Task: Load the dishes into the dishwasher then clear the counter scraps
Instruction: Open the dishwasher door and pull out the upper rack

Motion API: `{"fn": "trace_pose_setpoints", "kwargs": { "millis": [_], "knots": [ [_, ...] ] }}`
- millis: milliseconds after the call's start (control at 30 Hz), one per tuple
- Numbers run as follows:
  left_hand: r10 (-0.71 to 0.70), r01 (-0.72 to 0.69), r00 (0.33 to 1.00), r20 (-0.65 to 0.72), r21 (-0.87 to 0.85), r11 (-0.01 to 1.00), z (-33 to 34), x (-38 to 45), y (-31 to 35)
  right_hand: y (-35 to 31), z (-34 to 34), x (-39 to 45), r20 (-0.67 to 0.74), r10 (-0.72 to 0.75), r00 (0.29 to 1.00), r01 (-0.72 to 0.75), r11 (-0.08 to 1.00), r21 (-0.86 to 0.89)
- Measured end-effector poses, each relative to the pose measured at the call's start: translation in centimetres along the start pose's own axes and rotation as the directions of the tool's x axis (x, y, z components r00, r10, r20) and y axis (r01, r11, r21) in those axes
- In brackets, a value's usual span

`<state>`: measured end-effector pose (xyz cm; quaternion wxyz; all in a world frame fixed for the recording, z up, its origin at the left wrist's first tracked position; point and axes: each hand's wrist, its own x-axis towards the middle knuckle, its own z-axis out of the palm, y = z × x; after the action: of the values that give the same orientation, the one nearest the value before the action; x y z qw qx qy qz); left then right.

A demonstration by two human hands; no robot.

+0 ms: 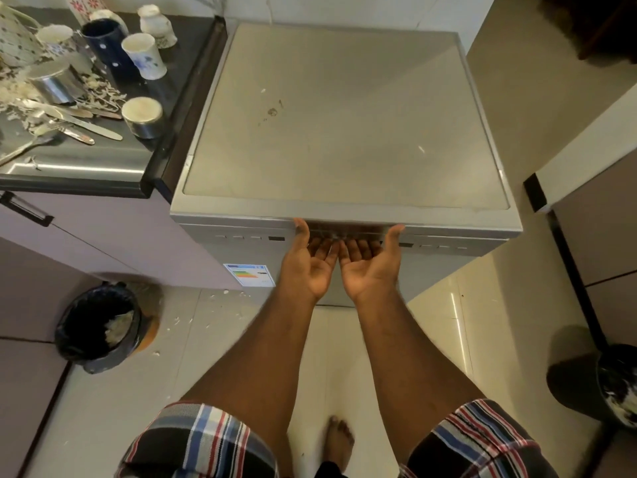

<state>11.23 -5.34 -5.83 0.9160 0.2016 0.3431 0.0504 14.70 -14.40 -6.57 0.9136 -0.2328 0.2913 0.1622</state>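
Dishwasher [344, 132]: stands closed against the wall, grey top bare apart from a few small stains. Its control strip faces the person; a coloured energy label [249, 274] is stuck on the door's left side.

Left hand [308, 260]: palm up, at the front lip of the dishwasher. Thumb points up against the edge; fingers [319, 243] are hooked up into the recessed door handle, their tips hidden, so the exact grip cannot be told.

Right hand [370, 262]: palm up, just beside the left, the two nearly touching. Thumb raised to the lip; its fingers likewise curl into the same recess, tips out of sight.

Tabletop [103, 160]: dark, to the left of the dishwasher, and littered with pale shredded scraps [103, 93]. Dishes standing on it: a dark blue mug [103, 39], a white cup with a blue print [143, 55], a white cup lying on its side near the wall [157, 24], two steel tumblers [57, 82] [143, 117], and a spotted jug [15, 32] at the far left. Knives and a fork [69, 124] lie together near the front edge.

Floor: pale tiles with scattered scraps in front of the cabinet. A bin [98, 326] lined with a black bag stands left of the person, some waste inside. A second dark bin [610, 384] sits at the right edge. One bare foot [339, 439] shows between checked sleeves.
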Motion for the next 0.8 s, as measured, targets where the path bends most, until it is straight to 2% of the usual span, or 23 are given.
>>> {"fn": "trace_pose_setpoints", "kwargs": {
  "millis": [433,800],
  "knots": [
    [0.024,-0.021,0.998,-0.064,0.039,0.999,0.1,0.6,-0.5,-0.1,-0.5,0.2,-0.017,-0.054,0.998,0.052,0.994,-0.1],
    [-0.003,0.0,1.0,-0.017,-0.128,0.992,-1.0,1.7,-1.2,0.5,-0.9,0.4,0.011,-0.001,1.0,0.002,1.0,-0.011]
  ]
}}
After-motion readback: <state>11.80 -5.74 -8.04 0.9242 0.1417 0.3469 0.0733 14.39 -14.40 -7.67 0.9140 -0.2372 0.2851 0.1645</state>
